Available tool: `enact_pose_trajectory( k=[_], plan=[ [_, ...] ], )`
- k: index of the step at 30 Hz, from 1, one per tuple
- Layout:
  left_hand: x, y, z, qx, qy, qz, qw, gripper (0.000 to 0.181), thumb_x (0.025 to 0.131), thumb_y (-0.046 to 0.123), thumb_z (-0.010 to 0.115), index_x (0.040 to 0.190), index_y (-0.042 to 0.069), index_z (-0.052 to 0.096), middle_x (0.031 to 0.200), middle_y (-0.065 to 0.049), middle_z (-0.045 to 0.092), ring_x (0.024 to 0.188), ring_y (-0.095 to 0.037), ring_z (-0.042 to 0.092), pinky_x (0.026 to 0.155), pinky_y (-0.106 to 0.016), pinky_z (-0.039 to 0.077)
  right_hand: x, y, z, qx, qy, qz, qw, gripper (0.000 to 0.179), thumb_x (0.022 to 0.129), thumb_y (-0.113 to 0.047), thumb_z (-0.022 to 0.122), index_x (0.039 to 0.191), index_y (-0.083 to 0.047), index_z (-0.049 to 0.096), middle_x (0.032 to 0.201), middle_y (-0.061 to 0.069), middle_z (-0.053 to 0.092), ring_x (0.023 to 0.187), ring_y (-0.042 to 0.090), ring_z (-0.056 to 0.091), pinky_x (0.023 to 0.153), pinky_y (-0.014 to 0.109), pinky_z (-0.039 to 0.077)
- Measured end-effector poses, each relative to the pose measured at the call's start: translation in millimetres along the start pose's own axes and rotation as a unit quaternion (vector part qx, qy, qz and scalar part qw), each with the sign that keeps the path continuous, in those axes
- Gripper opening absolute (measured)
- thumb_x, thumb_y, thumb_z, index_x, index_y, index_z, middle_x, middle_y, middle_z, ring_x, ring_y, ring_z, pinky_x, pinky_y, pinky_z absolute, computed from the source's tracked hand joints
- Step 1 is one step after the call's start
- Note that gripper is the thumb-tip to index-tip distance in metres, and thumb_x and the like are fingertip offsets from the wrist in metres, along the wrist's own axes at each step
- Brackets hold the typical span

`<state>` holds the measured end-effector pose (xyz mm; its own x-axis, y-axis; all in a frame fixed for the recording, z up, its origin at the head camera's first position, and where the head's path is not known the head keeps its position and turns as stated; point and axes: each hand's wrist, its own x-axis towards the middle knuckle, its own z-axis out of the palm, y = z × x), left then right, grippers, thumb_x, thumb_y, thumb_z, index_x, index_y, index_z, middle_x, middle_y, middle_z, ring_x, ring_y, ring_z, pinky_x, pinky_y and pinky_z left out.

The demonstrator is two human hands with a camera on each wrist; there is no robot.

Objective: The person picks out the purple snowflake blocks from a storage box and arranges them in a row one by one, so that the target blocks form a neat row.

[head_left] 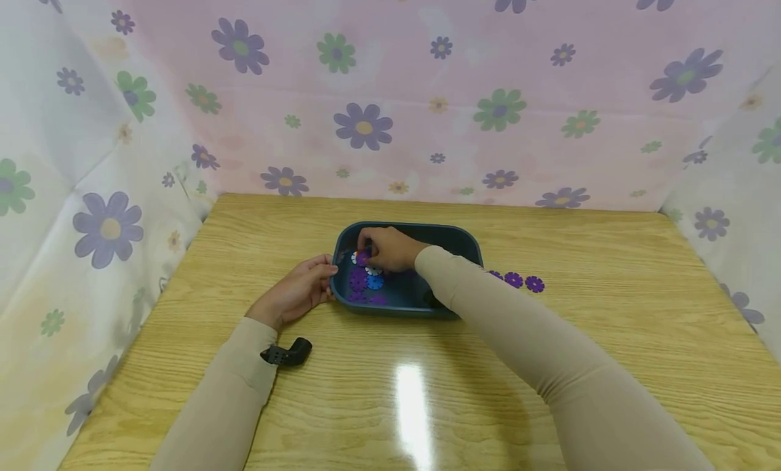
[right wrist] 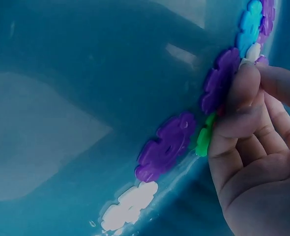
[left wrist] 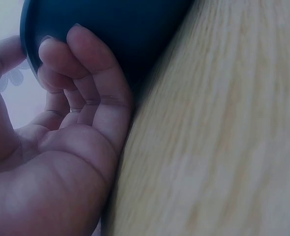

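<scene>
A dark blue-green plastic basin [head_left: 403, 311] stands on the table, with purple, blue and white notched snowflake discs at its left end. My left hand [head_left: 299, 291] grips the basin's left rim, thumb at the top edge; in the left wrist view its curled fingers [left wrist: 93, 54] lie against the outer wall. My right hand [head_left: 393, 249] reaches inside and pinches a purple snowflake disc [head_left: 363, 258] between thumb and fingertips. The right wrist view shows another purple disc [right wrist: 167, 145], a white disc [right wrist: 129, 206] and a green disc [right wrist: 205, 135] near that hand.
Several purple discs [head_left: 534, 284] lie in a row on the wooden table [head_left: 342, 390], right of the basin, partly hidden by the right sleeve. A black strap with a camera [head_left: 287, 352] sits on the left wrist. Flowered cloth [head_left: 415, 85] encloses the back and sides.
</scene>
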<state>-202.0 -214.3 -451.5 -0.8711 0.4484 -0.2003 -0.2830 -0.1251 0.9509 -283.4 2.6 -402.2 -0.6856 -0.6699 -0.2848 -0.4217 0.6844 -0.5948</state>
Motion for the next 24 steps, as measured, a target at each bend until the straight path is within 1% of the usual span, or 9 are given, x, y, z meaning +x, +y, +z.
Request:
enact_pose_trajectory(
  k=[4, 10, 16, 18, 21, 24],
  plan=[
    [-0.5, 1.2, 1.2, 0.001, 0.003, -0.001, 1.0, 0.013, 0.106, 0.016, 0.043, 0.11, 0.003, 0.045, 0.083, 0.002, 0.055, 0.069, -0.008, 0.049, 0.07, -0.024, 0.05, 1.4, 0.5, 1.9, -0.002, 0.005, 0.005, 1.0, 0.026, 0.098, -0.013, 0.064, 0.122, -0.01, 0.053, 0.086, 0.007, 0.064, 0.062, 0.015, 0.063, 0.06, 0.026, 0.054],
    [-0.7, 0.7, 0.4, -0.002, 0.0, 0.001, 1.0, 0.012, 0.106, 0.015, 0.043, 0.11, 0.003, 0.046, 0.083, 0.002, 0.056, 0.069, -0.008, 0.05, 0.07, -0.024, 0.05, 1.8, 0.2, 1.8, -0.003, -0.002, 0.01, 0.9999, 0.029, 0.095, -0.012, 0.068, 0.12, -0.009, 0.054, 0.086, 0.007, 0.065, 0.064, 0.014, 0.062, 0.061, 0.025, 0.054],
    [-0.1, 0.0, -0.1, 0.0, -0.003, 0.003, 1.0, 0.012, 0.106, 0.015, 0.043, 0.109, 0.004, 0.046, 0.084, 0.002, 0.056, 0.068, -0.007, 0.049, 0.07, -0.024, 0.051, -1.7, -2.6, 1.5, -0.03, 0.0, -0.012, 0.9995, 0.029, 0.092, -0.012, 0.071, 0.116, -0.009, 0.054, 0.079, 0.003, 0.059, 0.065, 0.012, 0.052, 0.06, 0.023, 0.045],
    [-0.4, 0.4, 0.5, -0.001, -0.003, 0.003, 1.0, 0.012, 0.106, 0.015, 0.043, 0.109, 0.004, 0.046, 0.083, 0.002, 0.056, 0.068, -0.007, 0.049, 0.07, -0.024, 0.051, -2.6, -3.4, 2.3, -0.036, -0.001, -0.02, 0.9991, 0.028, 0.092, -0.012, 0.071, 0.114, -0.008, 0.055, 0.078, 0.002, 0.058, 0.065, 0.012, 0.052, 0.06, 0.023, 0.044],
    [-0.8, 0.5, 0.8, 0.0, -0.003, 0.003, 1.0, 0.012, 0.106, 0.015, 0.042, 0.109, 0.003, 0.045, 0.082, 0.003, 0.055, 0.068, -0.008, 0.049, 0.07, -0.024, 0.05, -3.5, -4.4, 3.0, -0.044, -0.001, -0.031, 0.9986, 0.023, 0.093, -0.011, 0.07, 0.111, -0.008, 0.056, 0.082, 0.002, 0.06, 0.069, 0.012, 0.054, 0.064, 0.023, 0.046],
    [-0.4, -0.3, -0.1, -0.002, -0.002, 0.002, 1.0, 0.012, 0.106, 0.015, 0.042, 0.108, 0.004, 0.045, 0.082, 0.003, 0.056, 0.068, -0.008, 0.05, 0.07, -0.024, 0.05, -5.2, -5.4, 0.5, -0.054, -0.002, -0.035, 0.9979, 0.017, 0.095, -0.011, 0.068, 0.108, -0.009, 0.057, 0.092, 0.003, 0.063, 0.078, 0.014, 0.059, 0.072, 0.026, 0.049]
  ],
)
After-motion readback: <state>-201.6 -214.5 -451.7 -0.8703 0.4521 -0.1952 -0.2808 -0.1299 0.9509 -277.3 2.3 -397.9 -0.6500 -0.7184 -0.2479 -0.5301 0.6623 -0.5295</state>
